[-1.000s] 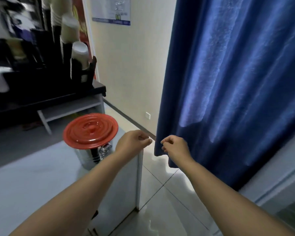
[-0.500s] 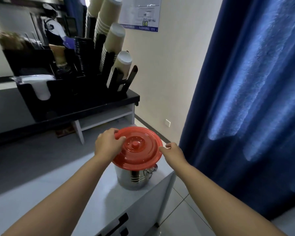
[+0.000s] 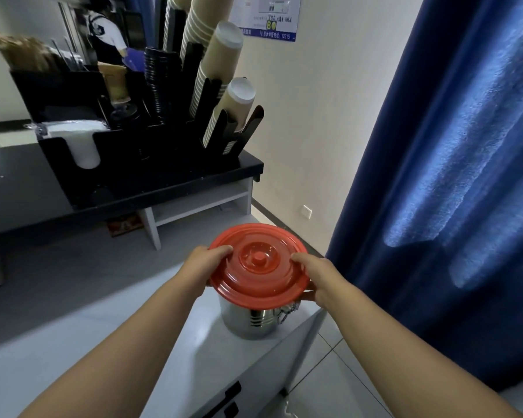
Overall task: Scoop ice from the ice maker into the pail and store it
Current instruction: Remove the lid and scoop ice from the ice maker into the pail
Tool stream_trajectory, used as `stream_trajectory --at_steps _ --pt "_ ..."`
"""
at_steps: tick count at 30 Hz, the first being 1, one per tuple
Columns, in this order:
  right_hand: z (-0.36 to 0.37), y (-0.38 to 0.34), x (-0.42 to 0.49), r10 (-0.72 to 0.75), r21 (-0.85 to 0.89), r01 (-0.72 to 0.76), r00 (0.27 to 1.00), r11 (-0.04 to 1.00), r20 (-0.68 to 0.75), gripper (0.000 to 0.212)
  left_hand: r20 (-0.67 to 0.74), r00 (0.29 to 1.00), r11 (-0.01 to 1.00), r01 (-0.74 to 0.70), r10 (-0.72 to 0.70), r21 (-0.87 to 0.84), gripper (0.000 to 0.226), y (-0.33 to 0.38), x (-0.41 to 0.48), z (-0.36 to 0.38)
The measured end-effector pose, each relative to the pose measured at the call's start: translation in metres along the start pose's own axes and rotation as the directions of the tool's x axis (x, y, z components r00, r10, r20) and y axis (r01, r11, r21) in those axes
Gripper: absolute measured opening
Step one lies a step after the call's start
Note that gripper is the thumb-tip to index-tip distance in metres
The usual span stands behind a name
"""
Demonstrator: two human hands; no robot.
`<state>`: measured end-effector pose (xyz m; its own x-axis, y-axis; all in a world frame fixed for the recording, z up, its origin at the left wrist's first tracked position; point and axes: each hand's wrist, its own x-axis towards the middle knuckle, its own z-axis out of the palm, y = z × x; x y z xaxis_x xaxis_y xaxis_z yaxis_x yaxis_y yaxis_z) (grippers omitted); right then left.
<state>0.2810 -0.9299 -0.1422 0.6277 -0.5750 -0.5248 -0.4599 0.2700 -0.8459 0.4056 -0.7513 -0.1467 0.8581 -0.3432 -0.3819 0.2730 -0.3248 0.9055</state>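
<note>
Beside the blue curtain, near the right corner of the grey table, the steel pail stands where it stood half a second ago, with the red lid over its mouth. The left hand keeps its grip curled on the lid's left rim. The right hand, before only touching the edge with its fingertips, now grips the right rim, thumb underneath.

Blue curtain — stacked paper cups.

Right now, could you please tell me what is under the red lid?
A steel pail stands under the red lid, gripped by the left hand and right hand. The pail's inside is covered.
</note>
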Motion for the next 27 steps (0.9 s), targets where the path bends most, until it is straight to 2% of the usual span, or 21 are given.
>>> stream_trajectory --at_steps 5,14,22,27 --pt "0.003 -0.004 -0.001 -0.021 0.001 0.021 0.999 1.0 0.026 0.016 -0.093 0.995 0.995 0.019 -0.028 -0.099 0.018 -0.009 -0.012 -0.001" --pt "0.027 -0.005 -0.017 -0.107 -0.058 0.119 0.978 0.991 0.18 0.019 -0.311 0.949 0.975 -0.021 -0.049 -0.219 0.016 -0.03 -0.062 -0.027" --pt "0.094 0.01 -0.06 -0.111 -0.139 0.182 0.905 0.973 0.412 0.019 -0.534 0.838 0.932 -0.096 -0.114 -0.35 0.014 -0.074 -0.128 -0.09" --pt "0.148 0.028 -0.096 -0.06 -0.2 0.194 0.846 0.96 0.53 0.027 -0.642 0.751 0.921 -0.125 -0.155 -0.368 0.019 -0.103 -0.176 -0.137"
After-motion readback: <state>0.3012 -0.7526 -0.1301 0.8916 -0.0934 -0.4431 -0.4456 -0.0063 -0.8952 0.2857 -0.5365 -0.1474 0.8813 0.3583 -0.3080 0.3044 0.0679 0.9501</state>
